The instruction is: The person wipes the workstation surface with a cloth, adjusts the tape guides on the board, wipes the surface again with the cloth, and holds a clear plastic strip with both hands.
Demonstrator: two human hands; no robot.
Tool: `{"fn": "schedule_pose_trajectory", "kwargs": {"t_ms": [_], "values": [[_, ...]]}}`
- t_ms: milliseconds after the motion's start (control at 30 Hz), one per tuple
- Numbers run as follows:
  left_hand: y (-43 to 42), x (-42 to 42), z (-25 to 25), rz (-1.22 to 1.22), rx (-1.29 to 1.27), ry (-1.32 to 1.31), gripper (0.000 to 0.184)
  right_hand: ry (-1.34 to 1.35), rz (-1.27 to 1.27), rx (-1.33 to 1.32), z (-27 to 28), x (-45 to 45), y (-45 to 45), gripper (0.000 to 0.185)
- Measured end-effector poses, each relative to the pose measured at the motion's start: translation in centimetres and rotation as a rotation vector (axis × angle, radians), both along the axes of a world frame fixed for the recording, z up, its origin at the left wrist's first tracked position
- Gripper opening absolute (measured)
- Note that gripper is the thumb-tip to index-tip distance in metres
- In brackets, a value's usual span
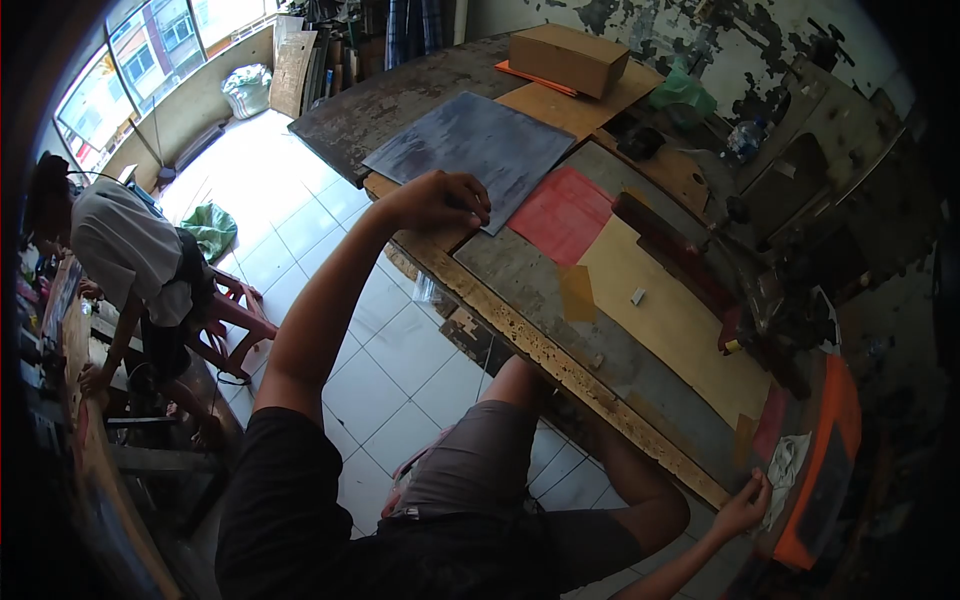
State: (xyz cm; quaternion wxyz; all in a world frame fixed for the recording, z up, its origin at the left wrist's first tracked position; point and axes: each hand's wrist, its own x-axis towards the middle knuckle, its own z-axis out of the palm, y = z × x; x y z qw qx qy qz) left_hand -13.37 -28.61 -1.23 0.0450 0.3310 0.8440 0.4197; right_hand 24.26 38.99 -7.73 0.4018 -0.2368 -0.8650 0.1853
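My left hand (437,203) is hanging with curled fingers by the near edge of a flat, streaky grey sheet (480,145), which is lying on the worn table (510,272) beside a red sheet (565,215); my right fingers are bending beside a crumpled pale wad (787,480); fingertips are partly hiding, so whether either hand (745,505) is gripping, I cannot tell.

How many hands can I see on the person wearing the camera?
2. The left hand is by the big grey sheet, and the right hand is by the crumpled whitish thing. No others of theirs are hidden.
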Motion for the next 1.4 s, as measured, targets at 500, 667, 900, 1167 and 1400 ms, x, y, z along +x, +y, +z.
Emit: {"fn": "schedule_pose_trajectory", "kwargs": {"t_ms": [500, 667, 900, 1167, 1400], "values": [[0.8, 0.6, 1.5, 0.025, -0.069, 0.038, 0.027, 0.016, -0.001, -0.012, -0.1, 0.0, 0.1, 0.026], [-0.1, -0.5, -0.4, 0.08, 0.007, 0.076, 0.021, 0.013, 0.008, -0.01, -0.3, 0.0, 0.3, 0.025], [-1.4, -1.4, 0.1, 0.528, 0.207, 0.161, 0.027, 0.016, 0.012, -0.015, 0.0, 0.0, -0.2, 0.024], [-7.5, 2.4, 9.3, 0.776, 0.804, 0.641, 0.03, 0.032, 0.03, -0.036, -0.1, 0.0, -0.3, 0.024], [-16.9, 14.7, 6.7, 1.175, 0.77, 0.742, 0.032, 0.042, 0.047, -0.032, -0.3, 0.0, 0.1, 0.023]]}}
